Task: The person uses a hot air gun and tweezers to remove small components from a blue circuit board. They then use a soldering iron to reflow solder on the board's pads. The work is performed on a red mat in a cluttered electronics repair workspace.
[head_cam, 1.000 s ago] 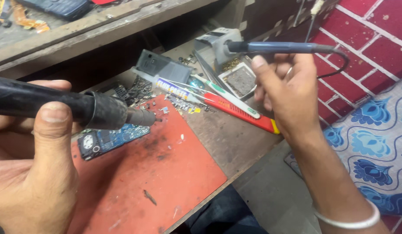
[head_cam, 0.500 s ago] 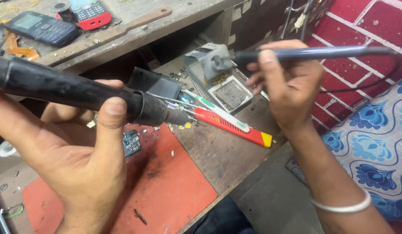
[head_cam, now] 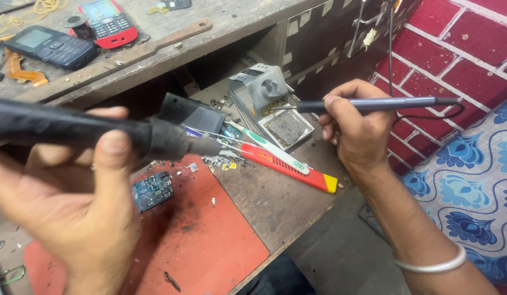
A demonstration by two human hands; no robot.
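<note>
Head view: left hand [head_cam: 73,218] is wrapped around a fat black hot-air handle [head_cam: 100,134], nozzle hanging above the blue circuit board [head_cam: 152,191] lying on the red mat [head_cam: 210,240]. Right hand [head_cam: 357,131] pinches a slim soldering iron [head_cam: 368,104], tip over the sponge tray [head_cam: 286,128]. 1 red cutter [head_cam: 289,166] lies between.

A red brick wall [head_cam: 455,60] fills the upper right of the frame. A worn wooden shelf [head_cam: 171,33] crosses the top left above the counter [head_cam: 275,202]. Blue floral cloth [head_cam: 472,180] lies at right.
</note>
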